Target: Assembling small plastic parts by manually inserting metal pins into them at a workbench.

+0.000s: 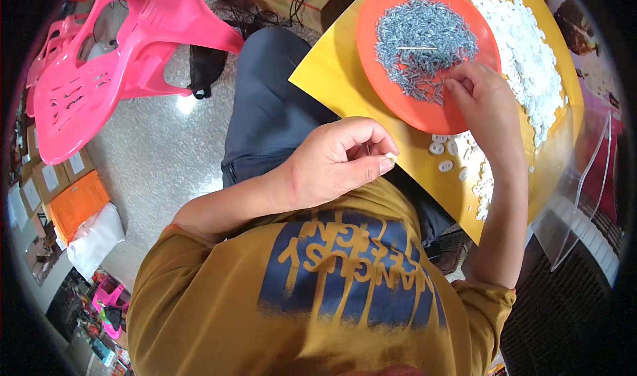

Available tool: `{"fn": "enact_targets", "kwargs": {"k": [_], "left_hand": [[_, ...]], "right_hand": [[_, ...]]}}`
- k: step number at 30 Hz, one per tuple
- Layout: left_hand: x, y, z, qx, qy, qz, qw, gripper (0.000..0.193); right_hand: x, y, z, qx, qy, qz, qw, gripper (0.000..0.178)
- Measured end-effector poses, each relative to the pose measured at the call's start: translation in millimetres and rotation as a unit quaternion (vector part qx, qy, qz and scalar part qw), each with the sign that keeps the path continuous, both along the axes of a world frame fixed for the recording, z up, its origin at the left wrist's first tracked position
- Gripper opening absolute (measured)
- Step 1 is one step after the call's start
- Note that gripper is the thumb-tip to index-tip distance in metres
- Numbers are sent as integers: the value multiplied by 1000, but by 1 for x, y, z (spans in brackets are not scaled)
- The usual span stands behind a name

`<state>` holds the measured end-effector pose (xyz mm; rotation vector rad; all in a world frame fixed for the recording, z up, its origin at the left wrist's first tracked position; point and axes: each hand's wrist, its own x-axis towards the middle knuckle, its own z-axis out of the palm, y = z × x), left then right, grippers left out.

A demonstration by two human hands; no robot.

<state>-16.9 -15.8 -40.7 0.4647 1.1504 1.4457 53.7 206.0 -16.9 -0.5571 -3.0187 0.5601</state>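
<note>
My left hand [345, 156] is closed in front of my shirt, near the table's edge. Between its thumb and forefinger a small white plastic piece [391, 157] pokes out; most of it is hidden by the fingers. My right hand [483, 92] reaches over a round orange-red plate [371, 87], its fingertips pinched together at the near right edge of a heap of small grey metal screws [424, 31]. Whatever the right fingertips hold is too small or hidden to make out. A thin pale stick [417, 48] lies across the heap.
The plate rests on a yellow tabletop [338, 58]. Many small white plastic pieces [527, 51] are heaped to its right, with several loose ones [446, 166] nearer me. A pink plastic chair [142, 31] stands on the floor at left, above an orange package [78, 207].
</note>
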Motion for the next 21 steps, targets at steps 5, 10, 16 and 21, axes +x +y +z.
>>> {"fn": "enact_targets", "kwargs": {"k": [5, 10, 16, 21], "left_hand": [[-7, 0, 4, 1, 7, -4, 1000, 8], [-14, 1, 10, 19, -30, 21, 999, 7], [-17, 16, 26, 42, 4, 60, 997, 16], [-17, 33, 30, 122, 91, 58, 987, 17]], "right_hand": [[-4, -2, 5, -2, -24, 4, 1000, 9], [7, -5, 5, -300, 59, -158, 939, 9], [15, -34, 23, -511, 204, -217, 806, 15], [29, -43, 18, -723, 222, -153, 636, 20]]}}
